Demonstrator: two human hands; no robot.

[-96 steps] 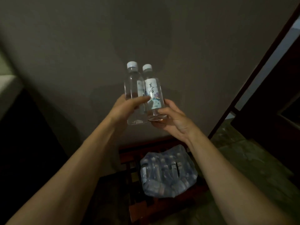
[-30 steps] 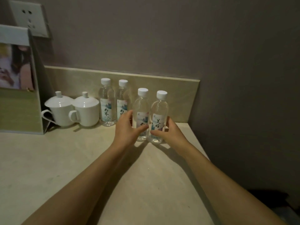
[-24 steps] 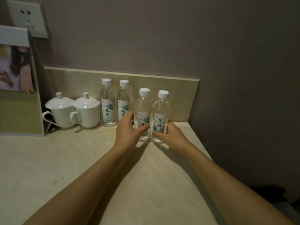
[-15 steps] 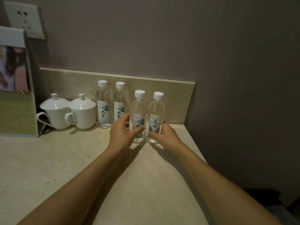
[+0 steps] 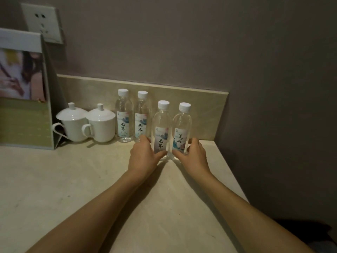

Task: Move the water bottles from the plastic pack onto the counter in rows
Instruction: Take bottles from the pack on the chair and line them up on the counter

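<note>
On the worktop (image 5: 102, 179), the left hand (image 5: 144, 156) grips one water bottle (image 5: 161, 128) and the right hand (image 5: 193, 154) grips another (image 5: 181, 130), so both should slide back level with the two bottles (image 5: 133, 115) behind, staying upright, before release.

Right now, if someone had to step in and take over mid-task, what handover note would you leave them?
Left hand: grips the near-left bottle low on its body.
Right hand: grips the near-right bottle the same way.
Both bottles stand upright, side by side on the counter, a little in front of the two back bottles by the backsplash, which stand beside two lidded white cups.
Done: four bottles on the counter.
Left: let go of this pair, line it up if needed, then fetch more from the plastic pack, which is out of view.
</note>
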